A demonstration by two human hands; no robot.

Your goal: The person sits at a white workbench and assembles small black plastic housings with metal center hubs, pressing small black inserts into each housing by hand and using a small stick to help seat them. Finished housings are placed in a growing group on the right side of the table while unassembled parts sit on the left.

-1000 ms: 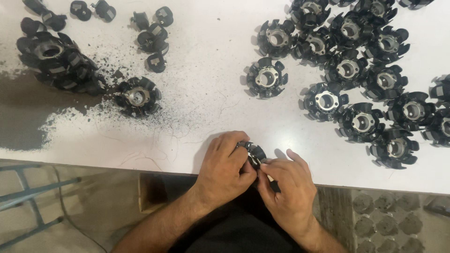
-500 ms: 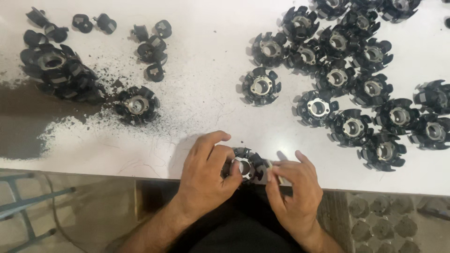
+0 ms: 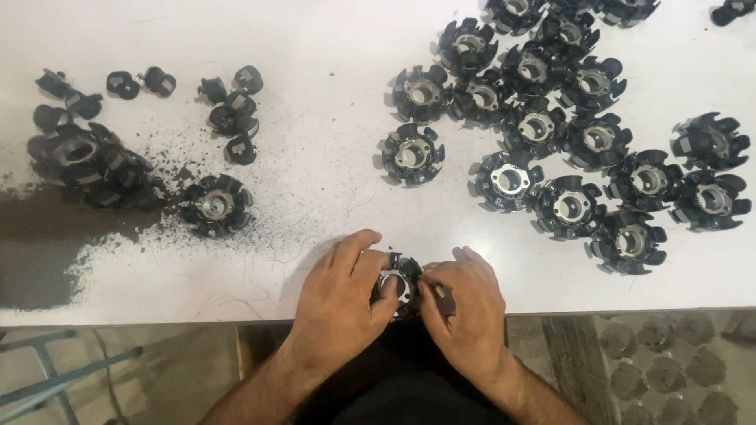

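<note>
The white table (image 3: 315,142) fills most of the view, its near edge running straight across just under the person's wrists, with bare floor and a blue frame (image 3: 55,378) below it. Far right, a crowd of black finned rotors (image 3: 567,134) lies close-packed, several touching; far left sits a dark heap (image 3: 87,165) of parts in a spread of black grit (image 3: 47,244), with one lone rotor (image 3: 216,205) beside it and small loose clips (image 3: 228,102) farther off. The open room is the middle strip between these groups, and it is narrow near the hands. The left hand (image 3: 342,303) is clenched around the held rotor (image 3: 398,283), thumb across its hub, right at the near edge. The right hand (image 3: 465,311) grips the rotor's right side with fingertips pinched on a small dark piece; what that piece is I cannot tell. The likeliest trouble, I judge, is a drop: the rotor sits at the lip, so a slip would send it to the lap or floor. Grit on the fingers could loosen the pinch, and a wide elbow sweep right could knock the nearest rotor (image 3: 626,240).
</note>
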